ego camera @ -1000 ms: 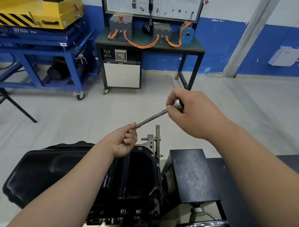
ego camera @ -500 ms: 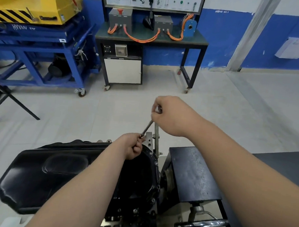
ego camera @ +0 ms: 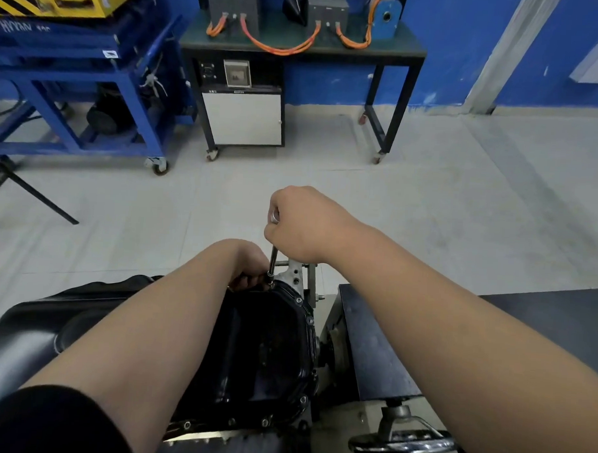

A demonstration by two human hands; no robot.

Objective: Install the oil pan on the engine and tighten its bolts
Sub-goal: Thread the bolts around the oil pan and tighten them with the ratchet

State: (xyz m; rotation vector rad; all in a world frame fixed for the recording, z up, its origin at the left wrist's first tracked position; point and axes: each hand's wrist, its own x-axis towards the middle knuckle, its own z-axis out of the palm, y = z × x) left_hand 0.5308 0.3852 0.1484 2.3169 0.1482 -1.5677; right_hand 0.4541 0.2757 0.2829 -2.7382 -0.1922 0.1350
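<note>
Risks first. Socket driver (ego camera: 273, 259) stands near upright at the 12 o'clock edge of the oil pan (ego camera: 261, 344), which sits on the engine directly below me. Right grip (ego camera: 301, 223) is clamped round the driver's top end. Left grip (ego camera: 251, 268) is pinched on the lower shaft, just above the tip. The tip is too small and shadowed to judge whether the socket is seated.

- Crooked seating: turning could round the head or cross-thread the bolt.
- Slip: my left knuckles would go onto the flange.
- Uneven tightening: could distort the seal, in my judgement.

Count: one pan, one driver, two grips. I can make out six bolt heads (ego camera: 298, 300) along the flange from 2 to 6 o'clock. Any others are hidden under my forearms.
</note>
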